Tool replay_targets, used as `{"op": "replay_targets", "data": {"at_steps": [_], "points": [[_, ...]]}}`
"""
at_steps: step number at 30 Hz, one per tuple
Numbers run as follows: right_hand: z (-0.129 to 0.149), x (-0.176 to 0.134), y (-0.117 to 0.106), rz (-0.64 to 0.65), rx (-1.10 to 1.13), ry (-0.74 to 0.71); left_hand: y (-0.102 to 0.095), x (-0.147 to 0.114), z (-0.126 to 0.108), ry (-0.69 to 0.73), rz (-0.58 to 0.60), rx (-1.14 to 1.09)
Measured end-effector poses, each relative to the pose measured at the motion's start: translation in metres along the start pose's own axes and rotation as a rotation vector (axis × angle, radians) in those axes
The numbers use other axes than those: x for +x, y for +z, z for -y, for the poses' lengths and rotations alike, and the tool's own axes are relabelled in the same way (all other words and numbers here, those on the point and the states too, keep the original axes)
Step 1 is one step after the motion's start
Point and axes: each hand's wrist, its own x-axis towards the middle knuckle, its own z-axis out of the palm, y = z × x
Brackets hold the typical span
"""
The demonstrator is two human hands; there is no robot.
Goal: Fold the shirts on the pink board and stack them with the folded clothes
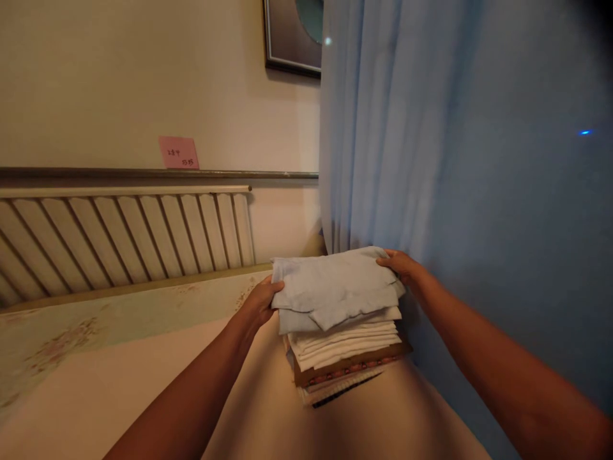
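Observation:
A pale blue-grey folded cloth [335, 278] lies on top of a stack of folded cloths [349, 342]. My left hand [263, 299] pinches its left edge, thumb on top and fingers underneath. On the far right corner, my right hand [398, 263] grips the same cloth, the thumb over it and the other fingers mostly hidden. Below it the stack shows several white layers, then a brown cloth [306, 377] with a red patterned band and a dark edge at the bottom. Whether the top cloth rests fully on the stack, I cannot tell.
The stack stands on a beige bed-like surface [268, 415] with a floral green border [96, 319]. A blue curtain [383, 140] hangs close on the right. Behind are a radiator [143, 236], a ledge with a pink note [179, 152], and a framed picture [292, 51].

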Motion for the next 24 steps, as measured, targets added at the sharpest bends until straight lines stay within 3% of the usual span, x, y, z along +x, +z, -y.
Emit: {"op": "replay_targets", "data": {"at_steps": [8, 17, 24], "points": [[-0.019, 0.024, -0.014, -0.035, -0.080, 0.044, 0.005, 0.029, 0.016, -0.016, -0.029, -0.016], [-0.088, 0.021, 0.003, -0.077, -0.426, 0.139, -0.011, 0.037, 0.084, -0.215, -0.281, 0.125], [-0.088, 0.014, 0.003, -0.113, -0.640, 0.091, -0.015, 0.028, 0.083, -0.234, -0.249, 0.212]]}}
